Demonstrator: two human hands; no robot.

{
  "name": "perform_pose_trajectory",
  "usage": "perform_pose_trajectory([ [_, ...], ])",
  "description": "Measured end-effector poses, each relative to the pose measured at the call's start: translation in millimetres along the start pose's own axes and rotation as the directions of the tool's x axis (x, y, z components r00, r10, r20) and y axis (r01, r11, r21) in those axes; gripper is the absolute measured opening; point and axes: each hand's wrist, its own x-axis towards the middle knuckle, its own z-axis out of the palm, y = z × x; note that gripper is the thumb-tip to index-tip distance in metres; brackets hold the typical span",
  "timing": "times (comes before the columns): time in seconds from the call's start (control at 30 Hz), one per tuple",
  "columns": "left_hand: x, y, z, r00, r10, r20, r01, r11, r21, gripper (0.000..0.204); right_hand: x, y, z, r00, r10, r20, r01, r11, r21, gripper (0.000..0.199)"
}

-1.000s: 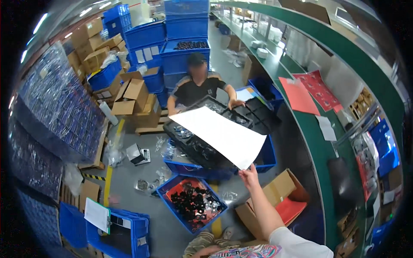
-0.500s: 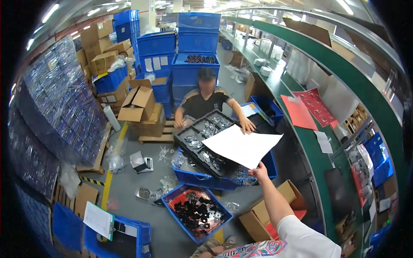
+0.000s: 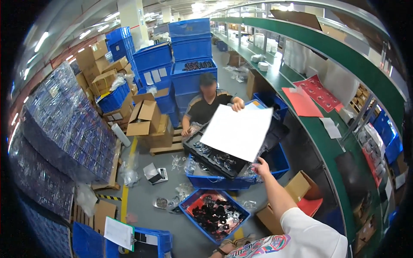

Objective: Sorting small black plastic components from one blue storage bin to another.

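Tipped up farther, the white sheet (image 3: 237, 132) slants lengthwise down-right, near corner pinched in the right grip (image 3: 261, 167).

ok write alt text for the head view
The wearer's right hand holds the near corner of a large white rectangular sheet, a co-worker's hand its far edge, above a black plastic tray of silvery parts. Nearer stands an open blue plastic bin of small black parts.

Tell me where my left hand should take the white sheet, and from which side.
Pinch the white sheet probably by its free left corner, coming from the left, thumb above and fingers below. It looks thin and flat, and that corner shows over the black tray with no hand on it; the right hand is at the near corner, the co-worker's hand on the far edge.
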Motion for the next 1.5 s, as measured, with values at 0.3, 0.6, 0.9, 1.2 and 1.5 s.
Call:
perform_pose_trajectory([
  [0.3,-76.7,135.2,-107.5,0.782,-0.609,-0.133,0.582,0.789,-0.195,0.026,-69.7,83.3,-51.2,0.949,0.013,0.314,0.166,0.826,-0.538,0.04],
  [0.6,-115.8,27.8,-111.2,0.571,-0.818,0.068,0.748,0.485,-0.452,0.026,-246.0,229.8,-205.5,0.875,0.483,-0.034,-0.239,0.369,-0.898,0.032],
  [0.9,64.0,134.7,-88.1,0.755,-0.649,0.098,0.652,0.725,-0.223,0.024,-238.6,196.6,-289.7,0.912,0.376,-0.165,-0.369,0.574,-0.731,0.033],
  [1.2,173.1,259.7,-6.1,0.839,-0.541,0.053,0.499,0.728,-0.469,0.025,-157.5,183.6,-396.2,0.941,0.307,-0.141,-0.301,0.571,-0.764,0.035],
  [1.5,80.8,139.9,-4.8,0.649,-0.757,0.075,0.722,0.582,-0.374,0.028,-105.9,134.8,-365.4,0.974,0.2,-0.107,-0.21,0.62,-0.755,0.032],
])
